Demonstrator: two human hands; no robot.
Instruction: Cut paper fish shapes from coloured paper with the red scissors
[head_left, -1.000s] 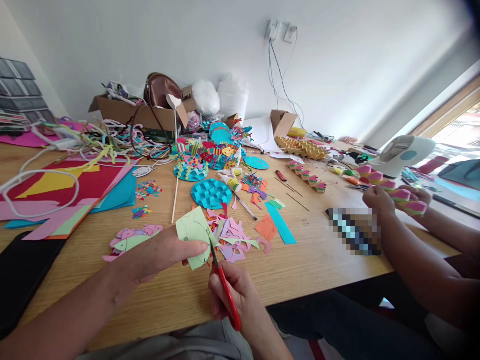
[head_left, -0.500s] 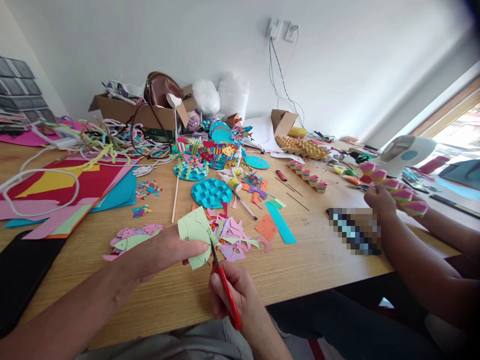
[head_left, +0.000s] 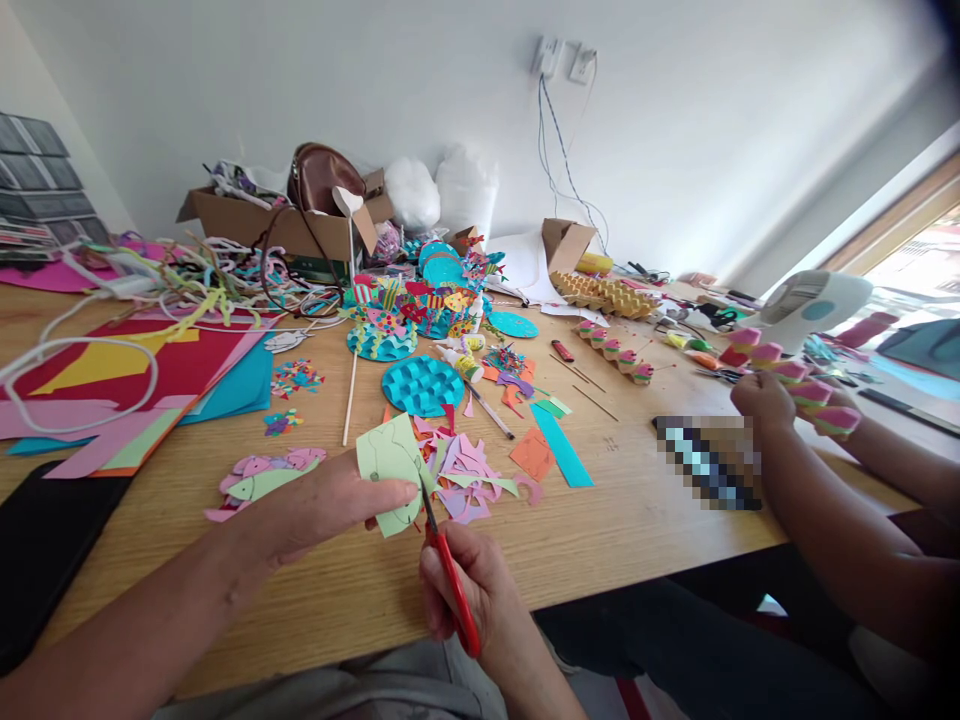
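Observation:
Pinched between the thumb and fingers of my left hand (head_left: pixel 349 505) is a light green paper (head_left: pixel 390 450) with outlines drawn on it. My right hand (head_left: pixel 465 580) is closed round the red handles of a pair of scissors (head_left: pixel 456 590), whose blades meet the paper's right edge. Pink and purple paper scraps (head_left: pixel 469 465) lie just beyond the scissors. Left of the paper is a pile of pink and green cut fish shapes (head_left: pixel 259 480), partly behind my left wrist. A blue round piece (head_left: pixel 424 386) with a wavy surface lies further back.
At the right, another person's hands (head_left: pixel 765 400) hold a pink and green strip (head_left: pixel 802 385). Coloured sheets (head_left: pixel 142 370) and a black phone-like object (head_left: pixel 52 550) lie at the left. Behind stand a cardboard box (head_left: pixel 262 225) and glue bottles (head_left: pixel 461 362).
The other person's hands and the pink and green strip have shifted slightly. My hands, the paper and the scissors are almost unmoved.

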